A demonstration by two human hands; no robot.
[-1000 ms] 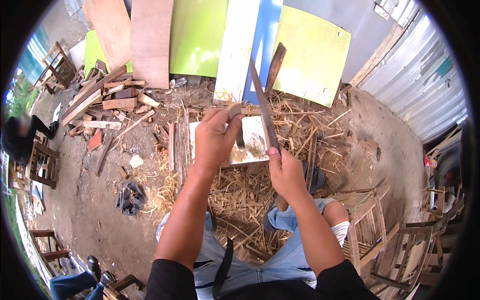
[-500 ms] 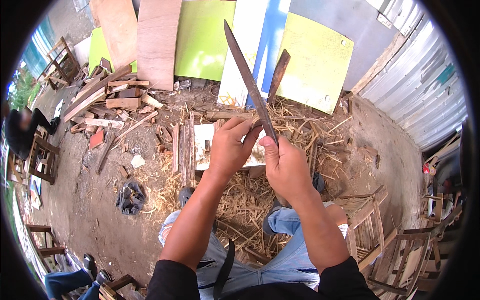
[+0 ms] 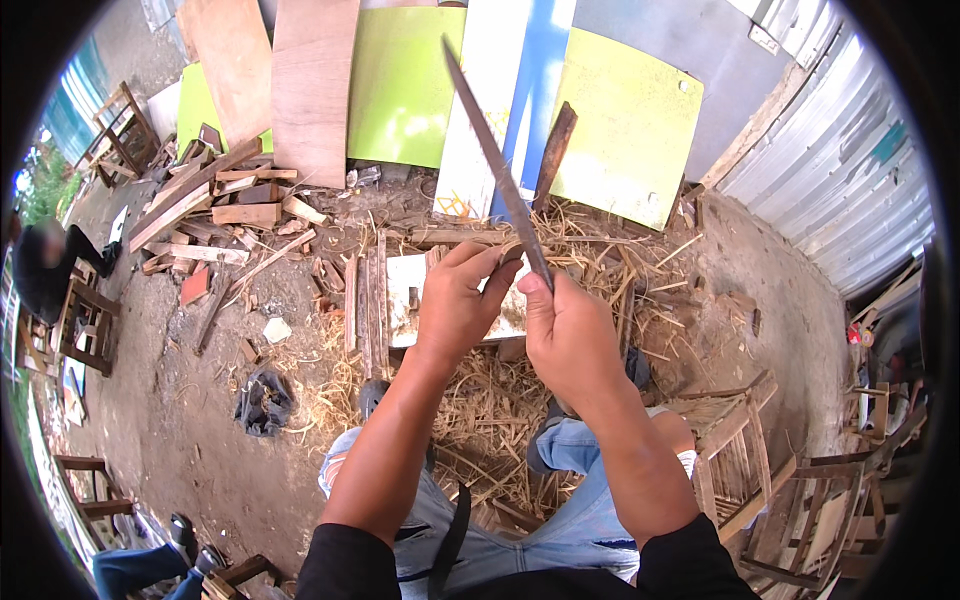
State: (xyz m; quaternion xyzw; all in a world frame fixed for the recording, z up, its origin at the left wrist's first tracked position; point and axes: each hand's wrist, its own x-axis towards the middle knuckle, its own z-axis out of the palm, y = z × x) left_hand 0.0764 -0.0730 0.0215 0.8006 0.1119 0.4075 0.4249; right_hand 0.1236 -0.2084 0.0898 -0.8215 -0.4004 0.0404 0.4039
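Note:
My right hand [image 3: 572, 335] is closed around the lower end of a machete [image 3: 492, 150], thumb pressed along it. Its long dark blade slants up and away to the left, the tip far out in front. Close beside the blade, my left hand [image 3: 452, 305] pinches a small dark flat piece [image 3: 512, 254]. Most of that piece is hidden by the fingers, and its kind cannot be made out. Both hands are above a low bench with a whitish top [image 3: 405, 268], between my knees.
Wood shavings [image 3: 480, 400] cover the ground around my feet. Wood offcuts [image 3: 250, 215] are heaped at the far left, near leaning panels [image 3: 400, 90]. A black plastic bag [image 3: 264, 402] lies to the left. Wooden frames [image 3: 735, 440] stand at the right. Another person [image 3: 50, 270] sits far left.
The machete's tip has shifted slightly left, and its blade looks turned more edge-on. Both hands keep their grips and have barely moved.

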